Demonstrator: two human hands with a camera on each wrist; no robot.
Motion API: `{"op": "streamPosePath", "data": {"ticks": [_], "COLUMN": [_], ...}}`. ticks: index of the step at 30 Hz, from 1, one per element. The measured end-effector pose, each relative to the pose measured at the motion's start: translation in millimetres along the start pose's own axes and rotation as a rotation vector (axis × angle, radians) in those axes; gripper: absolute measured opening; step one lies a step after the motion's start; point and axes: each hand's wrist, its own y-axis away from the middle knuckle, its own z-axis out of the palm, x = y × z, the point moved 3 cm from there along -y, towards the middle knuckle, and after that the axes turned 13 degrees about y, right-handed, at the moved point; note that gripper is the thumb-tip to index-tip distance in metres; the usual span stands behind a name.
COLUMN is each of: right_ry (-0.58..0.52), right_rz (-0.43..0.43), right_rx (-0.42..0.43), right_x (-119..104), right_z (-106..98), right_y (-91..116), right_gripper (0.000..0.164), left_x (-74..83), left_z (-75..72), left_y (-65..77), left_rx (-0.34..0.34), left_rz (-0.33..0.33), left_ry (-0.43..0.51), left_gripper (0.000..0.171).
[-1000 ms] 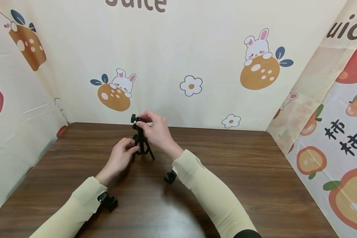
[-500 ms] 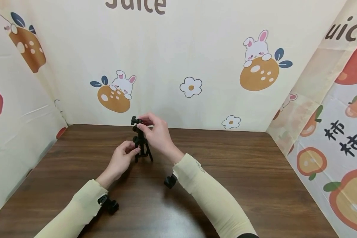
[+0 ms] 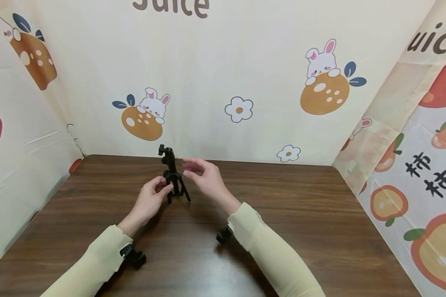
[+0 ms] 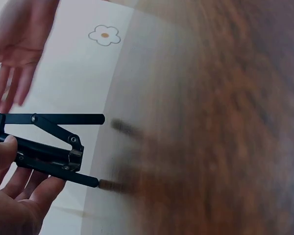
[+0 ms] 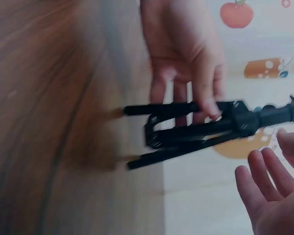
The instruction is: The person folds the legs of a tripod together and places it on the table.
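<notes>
Gripping black tripod (image 3: 173, 176), left hand (image 3: 148, 200), right hand (image 3: 210, 181) just beside

Has a black three-legged tripod (image 3: 173, 175) between left hand (image 3: 149, 196) and right hand (image 3: 209, 181), brown wood-grain table (image 3: 290, 206) below, cream cloth backdrop (image 3: 208, 62) behind.

Tripod (image 3: 174, 176): black, mostly matt; legs (image 4: 63, 119) smooth with a faint sheen, plastic or coated metal, cannot tell which. Rivets (image 4: 73, 140) at the leg joints look like bright metal. Worktop (image 3: 312, 218): brown wood grain, real or laminate unclear; smooth, semi-gloss, with a pale sheen towards the near edge. Backdrop (image 3: 208, 62): printed cloth, matt; side panel at left (image 3: 29, 165) visibly creased. Sleeves (image 3: 278, 255): soft pale-yellow cloth, matt. Wrist cameras (image 3: 137, 258): black, plastic-looking.
</notes>
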Motion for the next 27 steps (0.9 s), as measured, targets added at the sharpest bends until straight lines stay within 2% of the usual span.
{"op": "streamPosePath", "data": {"ticks": [4,12,17,27], "right_ry": [0.055,0.165,0.185,0.224], "right_rz": [0.038,0.134,0.168,0.137], "right_rx": [-0.088,-0.274,-0.295,-0.314], "right_x": [17,39,43,48], "right_z": [4,19,26,34], "right_y": [5,14,16,15], "right_gripper": [0.031,0.027,0.025,0.019], "left_x": [-9.1,-11.1,-9.6,-11.2], "left_z": [-3.6,-3.2,-2.9,-4.2], "left_y": [-2.4,-3.5,-2.8,-3.8], "left_rx": [0.001,-0.007,-0.003,-0.019], "left_rz": [0.012,0.011,0.011,0.012], "left_ry": [0.016,0.015,0.027,0.0], "left_gripper": [0.02,0.02,0.017,0.02]}}
